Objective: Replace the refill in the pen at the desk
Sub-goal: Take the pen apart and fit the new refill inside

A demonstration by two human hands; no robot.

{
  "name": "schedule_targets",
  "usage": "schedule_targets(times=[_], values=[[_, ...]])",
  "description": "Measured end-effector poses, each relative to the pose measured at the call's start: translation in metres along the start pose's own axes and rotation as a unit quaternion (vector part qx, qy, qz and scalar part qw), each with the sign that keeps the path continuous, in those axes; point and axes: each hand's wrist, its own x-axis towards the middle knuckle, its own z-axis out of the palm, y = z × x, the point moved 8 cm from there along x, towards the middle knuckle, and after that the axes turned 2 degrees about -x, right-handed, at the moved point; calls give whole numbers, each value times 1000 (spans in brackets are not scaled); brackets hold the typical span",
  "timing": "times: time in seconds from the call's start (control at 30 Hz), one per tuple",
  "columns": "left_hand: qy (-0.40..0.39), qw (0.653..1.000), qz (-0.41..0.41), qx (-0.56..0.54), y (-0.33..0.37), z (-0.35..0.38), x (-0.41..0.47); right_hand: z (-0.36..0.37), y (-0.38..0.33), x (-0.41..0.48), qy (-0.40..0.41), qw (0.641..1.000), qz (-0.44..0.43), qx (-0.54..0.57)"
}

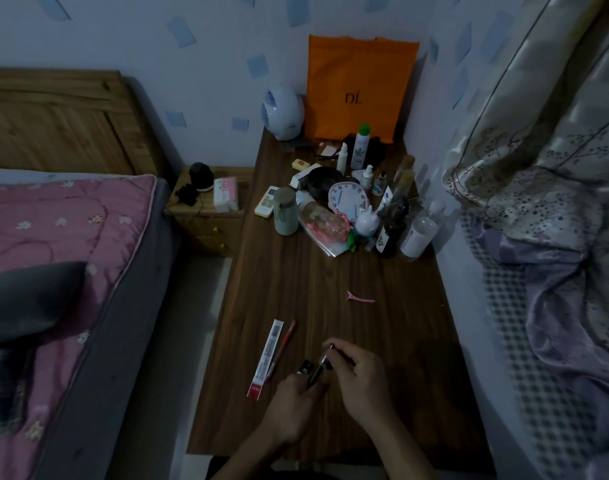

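Over the near part of the wooden desk [330,296], both my hands hold a dark pen [319,370]. My left hand [296,407] grips the pen's lower barrel. My right hand [356,379] pinches its upper end, where a thin silvery tip shows at the fingertips. Left of my hands, a white and red refill packet [265,358] lies on the desk. A slim red refill [283,348] lies alongside the packet. In the dim light I cannot tell whether the pen is in one piece or two.
A pink hair clip [360,297] lies mid-desk. The far half is crowded with bottles, a jar, a round clock [346,199], a small fan [282,112] and an orange bag [358,88]. A bed [53,254] is on the left, a curtain and bedding on the right.
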Motion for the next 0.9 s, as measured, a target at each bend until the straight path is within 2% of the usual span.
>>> schedule_targets(times=[0.2, 0.43, 0.6, 0.67, 0.8, 0.9], values=[[-2, 1000, -3, 10, 0, 0, 6, 1, 5, 8, -21, 1000, 15, -12], [-71, 997, 21, 37, -8, 14, 8, -8, 37, 10, -9, 996, 85, 14], [-57, 994, 63, 75, -20, 14, 10, -14, 65, 10, 3, 989, 135, 52], [-49, 995, 57, 69, -27, 14, 14, -16, 78, 10, -5, 985, 160, 71], [0, 996, 33, 81, -39, 12, 28, -35, 104, 7, 32, 975, 198, 98], [17, 995, 12, 94, -52, 15, 40, -48, 127, 0, 39, 972, 220, 72]])
